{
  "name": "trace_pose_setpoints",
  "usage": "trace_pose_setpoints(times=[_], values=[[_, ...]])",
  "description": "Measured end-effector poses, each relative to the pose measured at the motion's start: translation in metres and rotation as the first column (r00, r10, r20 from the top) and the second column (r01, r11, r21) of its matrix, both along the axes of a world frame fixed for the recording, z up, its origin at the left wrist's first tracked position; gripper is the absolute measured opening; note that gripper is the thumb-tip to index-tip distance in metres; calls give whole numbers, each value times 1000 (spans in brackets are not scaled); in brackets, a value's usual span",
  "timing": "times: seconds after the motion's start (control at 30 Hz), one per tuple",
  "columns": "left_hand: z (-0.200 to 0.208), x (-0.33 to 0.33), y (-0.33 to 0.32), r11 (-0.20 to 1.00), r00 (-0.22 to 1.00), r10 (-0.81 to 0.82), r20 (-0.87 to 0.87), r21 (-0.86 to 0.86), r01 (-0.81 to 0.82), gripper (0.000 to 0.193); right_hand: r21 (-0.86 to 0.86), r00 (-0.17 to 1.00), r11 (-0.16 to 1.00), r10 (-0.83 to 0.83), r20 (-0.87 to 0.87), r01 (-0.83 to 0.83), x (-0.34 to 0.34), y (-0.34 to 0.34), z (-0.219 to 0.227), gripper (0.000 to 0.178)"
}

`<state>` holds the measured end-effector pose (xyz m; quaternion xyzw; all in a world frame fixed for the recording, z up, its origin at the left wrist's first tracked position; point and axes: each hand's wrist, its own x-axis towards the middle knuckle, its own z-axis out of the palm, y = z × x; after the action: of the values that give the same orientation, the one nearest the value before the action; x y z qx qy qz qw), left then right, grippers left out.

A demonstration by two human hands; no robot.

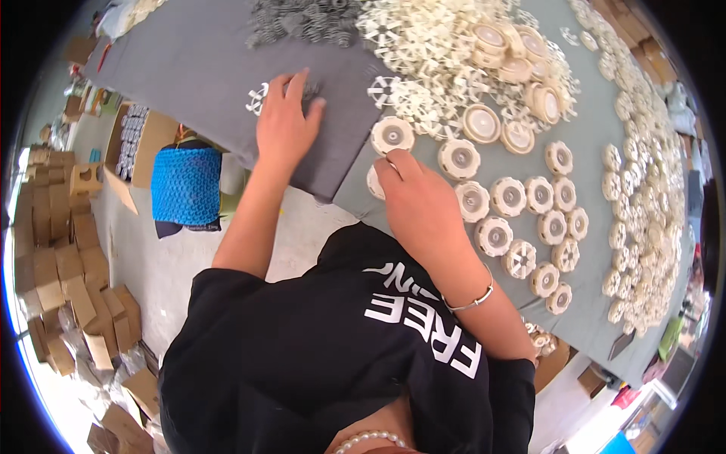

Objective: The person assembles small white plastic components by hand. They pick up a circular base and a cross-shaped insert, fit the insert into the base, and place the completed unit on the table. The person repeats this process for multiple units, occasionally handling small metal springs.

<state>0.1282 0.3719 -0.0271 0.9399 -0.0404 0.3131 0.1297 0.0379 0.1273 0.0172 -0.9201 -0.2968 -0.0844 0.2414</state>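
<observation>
My left hand [286, 130] is over the dark grey cloth with its fingers stretched out and the thumb apart. A white spoked piece [257, 98] lies beside its fingertips, and a small grey coil [311, 89] shows partly behind the fingers. My right hand [420, 206] is closed, fingertips pinched at a round cream disc part [374, 184] by the table's near edge. Most of that part is hidden by the hand. Just beyond it sits another round cream part [392, 136] with a grey centre. Several similar parts [472, 201] stand to the right of my right hand.
A large heap of white spoked pieces [423, 53] lies at the far side, next to a pile of grey coils [302, 21]. Many cream parts [643, 204] cover the table's right side. A blue-covered stool [186, 186] and cardboard boxes [83, 250] stand on the left.
</observation>
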Motion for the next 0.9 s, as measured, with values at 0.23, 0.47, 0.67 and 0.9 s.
trace_pose_setpoints(times=[0.23,0.47,0.67,0.9], values=[[38,-26,-37,627,708,-590,-388,-773,100,23,602,947,754,-82,-310,262,-73,-73,14,40],[34,-129,-185,133,-114,-990,-89,-865,-484,32,653,913,667,-103,-396,359,-142,-151,4,20],[46,-129,-237,262,-375,-926,-43,-790,-555,23,828,922,406,-201,-332,386,-186,-179,-13,16],[47,-141,-285,166,-289,-950,-117,-975,-149,26,777,786,250,-425,-448,578,-195,-201,-5,12]])
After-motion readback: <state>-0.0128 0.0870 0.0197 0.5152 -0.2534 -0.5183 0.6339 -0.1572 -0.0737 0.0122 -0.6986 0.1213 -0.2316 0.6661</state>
